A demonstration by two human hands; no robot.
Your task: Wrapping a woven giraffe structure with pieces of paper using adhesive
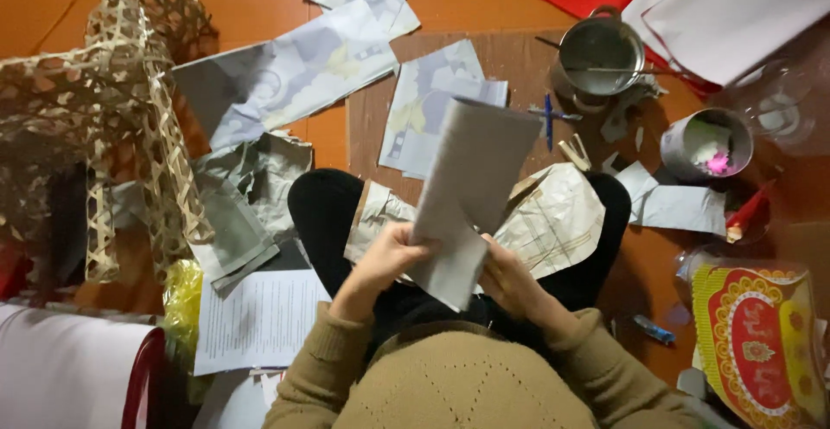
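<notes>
Left hand (380, 265) and right hand (510, 278) both grip the folded grey paper (471, 187) between them (held upright)

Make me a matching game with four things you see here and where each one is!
Things:
1. grey folded paper
2. woven bamboo frame
3. metal pot
4. blue pen

Places:
A. far left of the floor
B. on the brown cardboard, beside the pot
C. held in the left hand and right hand
D. top right, at the cardboard's corner

Pairs: 1-C, 2-A, 3-D, 4-B
</notes>
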